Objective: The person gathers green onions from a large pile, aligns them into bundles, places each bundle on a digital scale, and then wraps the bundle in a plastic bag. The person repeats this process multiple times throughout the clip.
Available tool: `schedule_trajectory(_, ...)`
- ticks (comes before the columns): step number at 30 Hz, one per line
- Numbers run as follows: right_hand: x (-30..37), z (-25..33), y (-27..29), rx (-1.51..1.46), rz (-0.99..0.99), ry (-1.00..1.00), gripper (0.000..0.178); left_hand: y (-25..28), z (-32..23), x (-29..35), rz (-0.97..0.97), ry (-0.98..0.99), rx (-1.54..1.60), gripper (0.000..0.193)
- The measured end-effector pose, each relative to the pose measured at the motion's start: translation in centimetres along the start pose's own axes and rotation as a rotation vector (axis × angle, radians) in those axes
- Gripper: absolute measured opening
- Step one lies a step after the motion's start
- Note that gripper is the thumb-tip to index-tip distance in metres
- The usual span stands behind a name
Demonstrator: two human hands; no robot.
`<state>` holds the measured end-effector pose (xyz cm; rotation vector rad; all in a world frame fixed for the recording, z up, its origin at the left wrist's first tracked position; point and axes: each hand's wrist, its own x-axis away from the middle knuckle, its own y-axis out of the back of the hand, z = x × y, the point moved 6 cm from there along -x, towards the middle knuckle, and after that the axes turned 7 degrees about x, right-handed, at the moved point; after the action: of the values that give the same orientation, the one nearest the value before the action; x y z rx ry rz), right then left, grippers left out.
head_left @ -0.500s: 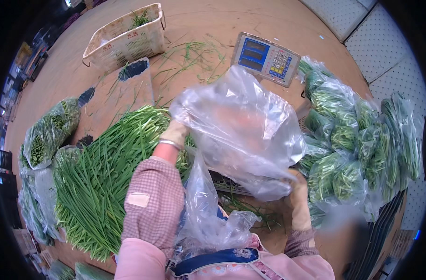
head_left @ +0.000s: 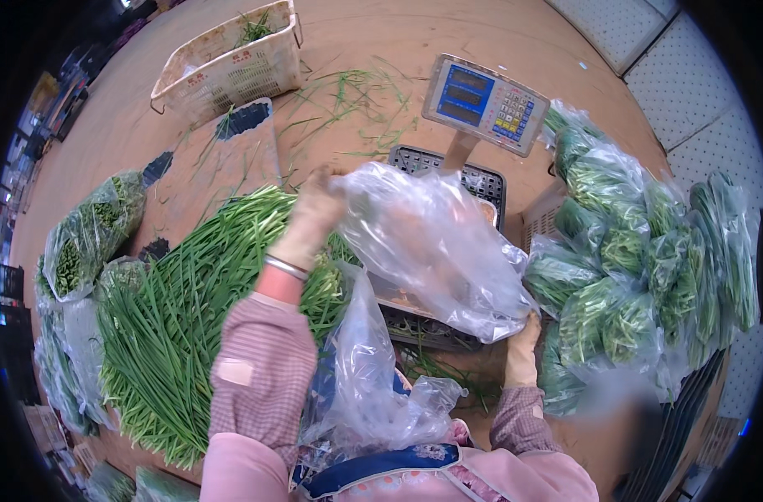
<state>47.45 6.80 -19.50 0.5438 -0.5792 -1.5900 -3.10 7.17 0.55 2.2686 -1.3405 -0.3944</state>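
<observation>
A clear plastic bag (head_left: 436,251) is stretched between my two gloved hands, above the scale. At its upper left edge, my left hand (head_left: 313,216) is closed on the plastic, slightly blurred. My right hand (head_left: 523,347) pinches the bag's lower right corner. No contents can be made out in the bag. Under it are a black plastic crate (head_left: 431,328) and part of the scale's pan, mostly covered. To the left of my left forearm lies a big heap of loose green chives (head_left: 176,322). More clear plastic bags (head_left: 369,376) hang crumpled at my waist.
The scale's display panel (head_left: 485,105) stands beyond the crate. Bagged greens (head_left: 615,251) are piled on the right, and others (head_left: 93,234) on the far left. A white basket (head_left: 231,71) stands at the back left, near scattered leaves (head_left: 348,96).
The puffed-out bag has flattened and narrowed, uncovering more of the black crate and the scale's post. My left hand has moved up and away from me; my right hand has shifted slightly nearer.
</observation>
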Motion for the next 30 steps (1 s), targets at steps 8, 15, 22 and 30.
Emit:
schedule_trajectory(8, 4.6, 7.9, 1.4, 0.294, 0.129, 0.175, 0.073, -18.9, 2.5, 15.6, 0.638, -0.330, -0.585, 0.046)
schedule_trajectory(15, 5.3, 22.3, -5.2, 0.233, 0.389, 0.614, 0.037, -18.6, 5.0, 16.3, 0.798, -0.082, -0.443, 0.042)
schedule_trajectory(22, 1.0, 44.1, -20.4, 0.435, 0.359, 0.817, 0.071, -7.4, -3.4, 21.0, 0.349, -0.214, 0.155, 0.039)
schedule_trajectory(30, 4.6, 53.7, -13.9, -0.390, 0.724, 0.601, 0.030, 10.7, -1.0, 36.3, -0.160, -0.228, 0.557, 0.030)
